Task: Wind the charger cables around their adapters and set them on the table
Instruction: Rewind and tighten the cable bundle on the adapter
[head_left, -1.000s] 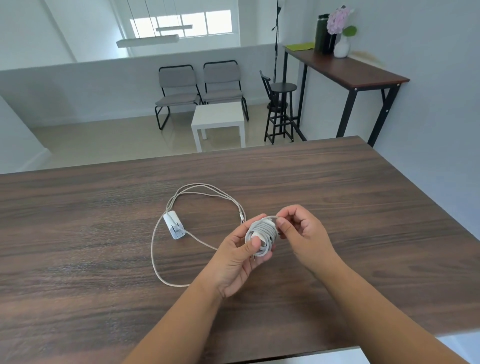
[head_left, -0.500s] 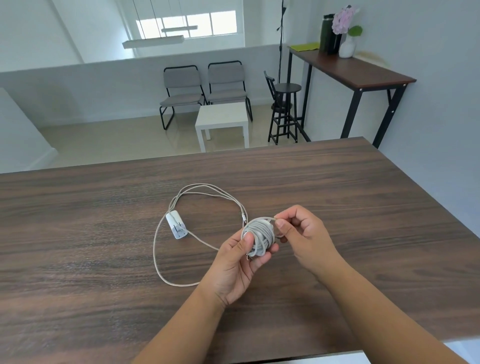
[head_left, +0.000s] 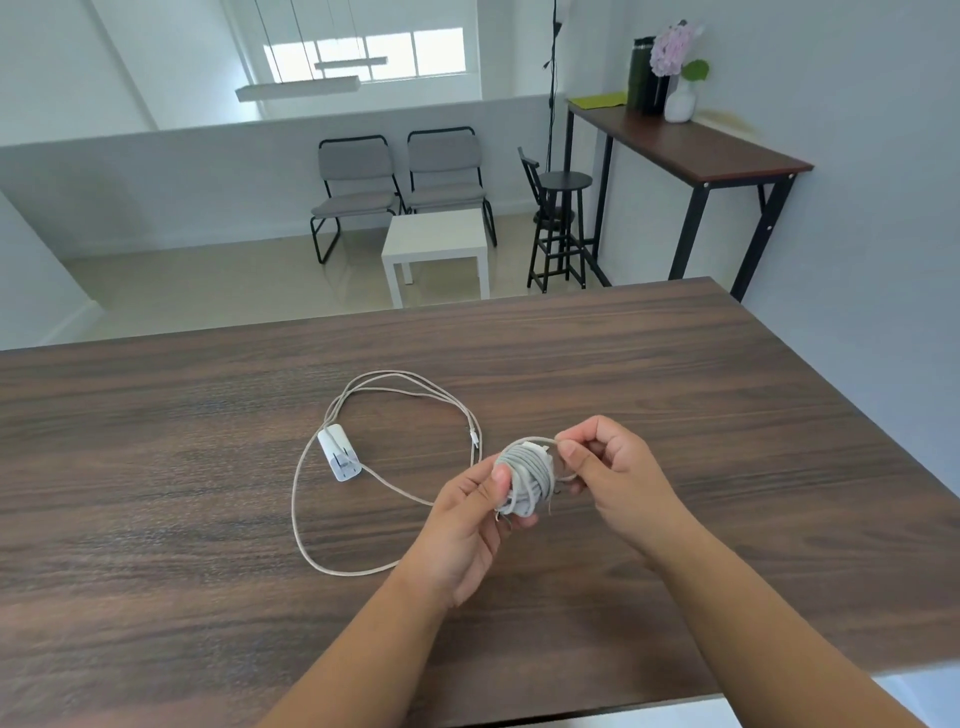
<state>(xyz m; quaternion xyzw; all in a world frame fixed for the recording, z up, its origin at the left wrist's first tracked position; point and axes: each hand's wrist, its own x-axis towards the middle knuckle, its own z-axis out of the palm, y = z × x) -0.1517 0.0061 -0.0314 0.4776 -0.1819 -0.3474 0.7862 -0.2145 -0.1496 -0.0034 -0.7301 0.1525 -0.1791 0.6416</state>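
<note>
Grey cable is nearly all on the first adapter (head_left: 523, 478): we've got a tight wound bundle held above the worktop (head_left: 727, 415), toward its near-right part. Left hand (head_left: 467, 530) grips the bundle, thumb pressed on the front of the wraps. Right hand (head_left: 608, 478) pinches the last short loop of cable at the bundle's right side, fingers curled round it.

Change over the last second: small. The bundle sits a touch higher and further right, and the free tail in the right hand looks shorter, only a small loop now. Our read: winding on this one is basically done, what's left is tucking the end and setting it down.

Second charger untouched: white adapter (head_left: 338, 453) lies flat on the worktop left of the hands, roughly mid-worktop, prongs visible, its loose cable (head_left: 298, 499) sprawled in a big loop around it, plug end (head_left: 474, 436) close to the held bundle. So about halfway through the task, we'd judge.

Risk: wraps springing loose on release if the tail isn't secured.
</note>
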